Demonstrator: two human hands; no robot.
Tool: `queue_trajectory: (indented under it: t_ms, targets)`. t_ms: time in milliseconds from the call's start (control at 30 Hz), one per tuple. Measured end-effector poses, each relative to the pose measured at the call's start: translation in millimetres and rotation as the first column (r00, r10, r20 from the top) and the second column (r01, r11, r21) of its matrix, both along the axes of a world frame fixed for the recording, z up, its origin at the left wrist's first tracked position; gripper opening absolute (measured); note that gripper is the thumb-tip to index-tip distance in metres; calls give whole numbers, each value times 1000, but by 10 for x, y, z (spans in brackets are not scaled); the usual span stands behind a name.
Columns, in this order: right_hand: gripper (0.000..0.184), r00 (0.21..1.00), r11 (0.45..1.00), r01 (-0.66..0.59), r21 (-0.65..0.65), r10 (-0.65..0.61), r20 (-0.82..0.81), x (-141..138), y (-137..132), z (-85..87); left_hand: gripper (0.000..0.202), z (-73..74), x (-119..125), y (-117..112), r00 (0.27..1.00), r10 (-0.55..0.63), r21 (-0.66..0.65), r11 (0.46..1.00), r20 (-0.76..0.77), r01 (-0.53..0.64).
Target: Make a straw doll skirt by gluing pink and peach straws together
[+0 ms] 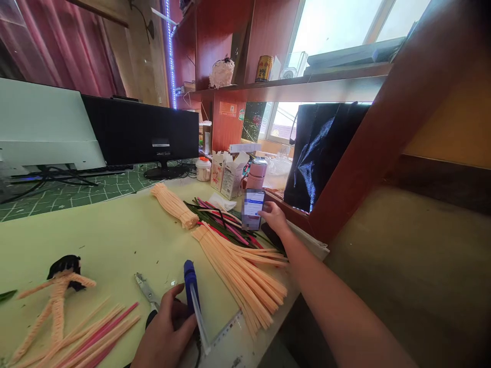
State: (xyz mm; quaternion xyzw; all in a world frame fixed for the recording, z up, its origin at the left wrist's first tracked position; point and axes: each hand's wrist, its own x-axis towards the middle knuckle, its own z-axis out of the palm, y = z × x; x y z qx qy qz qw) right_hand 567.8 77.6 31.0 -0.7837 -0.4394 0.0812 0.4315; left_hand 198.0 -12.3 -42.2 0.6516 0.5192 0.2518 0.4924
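Left hand: our left hand [163, 335] has its grip wrapped round the blue glue gun [193, 296], low on the bench [115, 240].
Right hand: our right hand [273, 215] is reaching out, fingers touching the propped phone [252, 209]; not closed around it.
Nearby: peach pipe cleaners [241, 271] between both hands, pliers [146, 290] just beside the gun.

Open green surface [115, 230] between the monitor [140, 130] and the near edge, peach pipe-cleaner bundle [241, 266] fanned across the right side, pliers [148, 291] and loose stems [92, 337] crowding the near edge, cartons [228, 176] and jar [203, 168] blocking the back, wooden post [368, 133] walling the right
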Motion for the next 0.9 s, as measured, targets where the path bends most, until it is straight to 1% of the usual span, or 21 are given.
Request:
queue_trajectory:
  t_ms: [100,167,233,333,367,433,467,533,600,633,733,833,900]
  targets:
    - [37,998,996,-37,81,41,-49,-108,-178,127,50,74,14,-10,1000,2,-32,999,9,-2]
    - [39,989,985,-105,136,117,-88,-258,-366,232,36,117,23,-22,1000,-1,-15,1000,-28,0]
    - [40,968,967,-192,170,215,-127,-466,-606,332,28,133,32,-33,994,-8,28,1000,-110,11]
    - [33,918,937,-315,153,341,-201,-822,-1014,415,25,105,40,-37,980,-15,98,995,-200,35]
    - [29,867,912,-394,113,409,-283,-937,-1147,414,24,91,41,-34,977,-17,115,993,-211,42]
    - [20,792,860,-510,-14,463,-398,-1151,-1385,364,23,71,42,-26,974,-20,136,989,-224,51]
    - [15,771,832,-550,-79,469,-432,-1249,-1485,319,23,68,42,-23,974,-22,143,988,-227,56]
    - [15,752,778,-602,-181,476,-456,-1430,-1640,205,22,77,40,-19,973,-32,159,985,-228,69]
    - [18,762,755,-611,-236,482,-432,-1594,-1734,89,20,101,38,-21,972,-46,181,979,-231,90]
    - [20,772,754,-606,-254,481,-415,-1672,-1761,40,19,115,38,-22,969,-51,191,977,-240,98]
    - [30,814,778,-566,-272,475,-333,-1883,-1768,-57,14,159,35,-29,957,-57,197,974,-284,116]
    - [41,845,805,-529,-268,474,-247,-2051,-1704,-95,13,193,26,-33,948,-80,198,969,-309,147]
    - [45,863,825,-504,-256,469,-189,-2135,-1644,-114,11,211,18,-35,947,-93,202,966,-309,161]
